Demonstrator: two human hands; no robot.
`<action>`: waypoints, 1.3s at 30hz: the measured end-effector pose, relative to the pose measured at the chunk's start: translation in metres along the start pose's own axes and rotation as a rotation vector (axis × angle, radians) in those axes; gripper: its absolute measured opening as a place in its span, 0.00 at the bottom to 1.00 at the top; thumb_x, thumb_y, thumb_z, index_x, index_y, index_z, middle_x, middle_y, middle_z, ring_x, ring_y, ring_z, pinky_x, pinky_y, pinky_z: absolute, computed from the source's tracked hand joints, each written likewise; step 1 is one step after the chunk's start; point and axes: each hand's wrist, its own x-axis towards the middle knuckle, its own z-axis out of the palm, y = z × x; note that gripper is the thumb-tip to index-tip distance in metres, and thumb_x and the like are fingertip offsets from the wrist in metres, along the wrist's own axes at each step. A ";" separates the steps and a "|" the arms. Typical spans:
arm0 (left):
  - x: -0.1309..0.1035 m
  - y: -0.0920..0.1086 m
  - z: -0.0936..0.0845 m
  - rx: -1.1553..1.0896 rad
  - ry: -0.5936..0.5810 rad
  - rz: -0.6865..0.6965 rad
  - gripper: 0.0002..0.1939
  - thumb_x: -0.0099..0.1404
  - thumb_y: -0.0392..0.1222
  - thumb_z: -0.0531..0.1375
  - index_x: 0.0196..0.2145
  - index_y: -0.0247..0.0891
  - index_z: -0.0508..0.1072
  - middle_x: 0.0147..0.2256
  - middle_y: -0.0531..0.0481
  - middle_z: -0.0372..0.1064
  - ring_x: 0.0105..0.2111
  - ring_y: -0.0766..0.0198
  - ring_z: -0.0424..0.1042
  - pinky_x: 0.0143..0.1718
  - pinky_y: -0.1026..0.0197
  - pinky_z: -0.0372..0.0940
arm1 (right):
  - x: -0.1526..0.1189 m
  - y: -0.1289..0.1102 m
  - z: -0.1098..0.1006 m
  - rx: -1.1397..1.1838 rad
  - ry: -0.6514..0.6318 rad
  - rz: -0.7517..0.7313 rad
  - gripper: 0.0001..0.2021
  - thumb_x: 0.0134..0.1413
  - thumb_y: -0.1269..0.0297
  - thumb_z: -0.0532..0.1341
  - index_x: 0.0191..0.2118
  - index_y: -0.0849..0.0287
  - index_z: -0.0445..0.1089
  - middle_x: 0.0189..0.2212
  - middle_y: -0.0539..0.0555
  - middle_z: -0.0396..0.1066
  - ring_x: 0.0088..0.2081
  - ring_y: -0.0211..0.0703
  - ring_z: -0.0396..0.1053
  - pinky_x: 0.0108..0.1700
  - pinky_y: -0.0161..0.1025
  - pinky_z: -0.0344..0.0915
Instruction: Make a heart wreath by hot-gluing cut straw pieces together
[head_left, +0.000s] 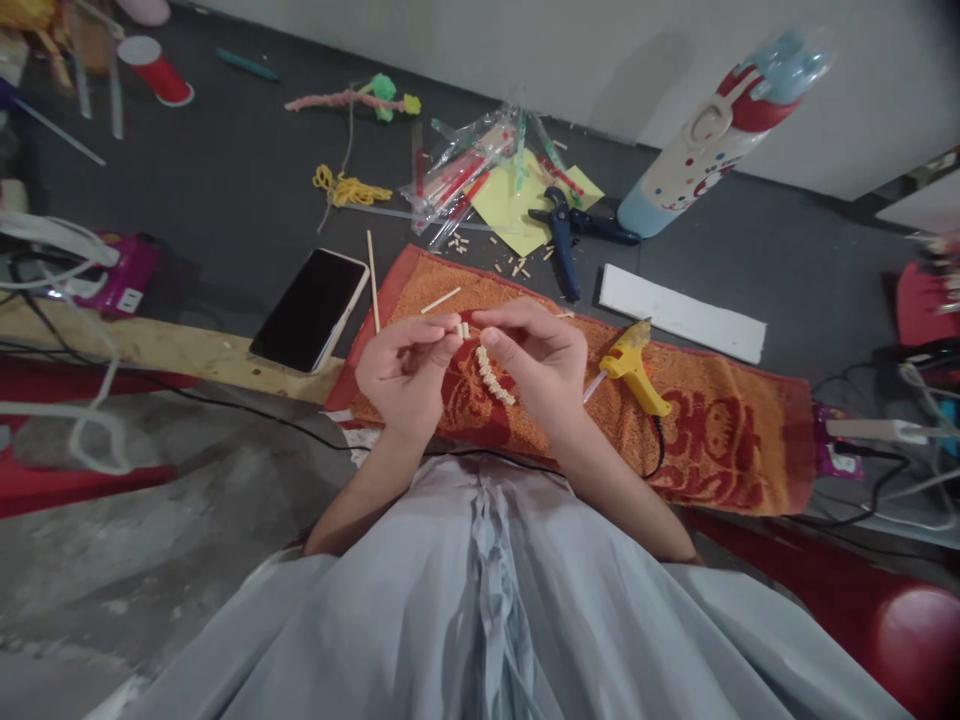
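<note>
At the far left of the floor a tangle of white cable point(82, 420) lies near a purple box point(124, 275), and a red cup point(157, 72) lies on its side further back. A black phone point(311, 308) rests face up on a wooden plank point(150, 345), just beside the edge of an orange towel point(720, 430) with red patterns. A thin wooden stick point(373, 280) lies partly on this edge. Above the towel, the left hand point(405, 370) has its fingers curled in, and the thumb and forefinger pinch the top end of a short chain of small pale pieces point(493, 375). The right hand point(536, 355) meets it there, with its fingertips also closed on the same top end, so both hands touch each other at the pinch. The chain is cream in colour, made of many little cut segments joined in a row, and it hangs down in a slight curve between the two palms; how the pieces are joined cannot be told. More small cut pieces point(517, 265) are scattered behind the hands, near a yellow paper point(517, 205) and a clear bag of coloured sticks point(469, 170). Blue pliers point(566, 235) lie at the paper's edge. To the right of the hands a yellow glue gun point(634, 365) lies on the towel, a white strip point(682, 312) lies just behind it, and a spotted bottle point(712, 140) leans at the wall.
</note>
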 end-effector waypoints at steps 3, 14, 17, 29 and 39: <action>0.001 0.001 0.004 -0.096 -0.018 -0.123 0.14 0.51 0.49 0.72 0.31 0.42 0.73 0.31 0.55 0.75 0.32 0.67 0.77 0.36 0.62 0.73 | 0.003 -0.003 -0.007 -0.160 -0.024 -0.149 0.06 0.51 0.60 0.68 0.37 0.50 0.78 0.32 0.51 0.72 0.36 0.42 0.68 0.42 0.44 0.67; 0.000 0.004 0.007 -0.157 -0.063 -0.166 0.13 0.51 0.46 0.72 0.30 0.42 0.74 0.31 0.56 0.77 0.33 0.68 0.77 0.36 0.64 0.73 | 0.012 -0.009 -0.019 -0.457 -0.066 -0.374 0.05 0.53 0.61 0.66 0.35 0.51 0.78 0.31 0.51 0.71 0.36 0.43 0.67 0.42 0.45 0.66; -0.001 0.005 0.007 -0.202 -0.079 -0.165 0.10 0.52 0.42 0.72 0.30 0.42 0.75 0.31 0.56 0.77 0.33 0.69 0.77 0.36 0.66 0.73 | 0.013 -0.010 -0.020 -0.506 -0.071 -0.441 0.04 0.53 0.62 0.65 0.35 0.52 0.77 0.30 0.51 0.71 0.35 0.42 0.67 0.40 0.44 0.66; -0.001 0.009 0.007 -0.180 -0.117 -0.374 0.14 0.52 0.51 0.71 0.34 0.42 0.78 0.33 0.53 0.79 0.31 0.67 0.78 0.34 0.65 0.73 | 0.018 -0.014 -0.028 -0.702 -0.056 -0.729 0.02 0.54 0.67 0.63 0.35 0.55 0.73 0.30 0.51 0.70 0.32 0.41 0.67 0.36 0.44 0.66; 0.010 0.019 0.003 -0.119 -0.259 -0.599 0.18 0.49 0.49 0.72 0.31 0.37 0.73 0.23 0.56 0.73 0.21 0.72 0.71 0.24 0.69 0.67 | 0.010 0.001 -0.049 -0.903 -0.110 -1.011 0.08 0.57 0.66 0.63 0.42 0.49 0.73 0.34 0.54 0.71 0.37 0.45 0.65 0.37 0.47 0.66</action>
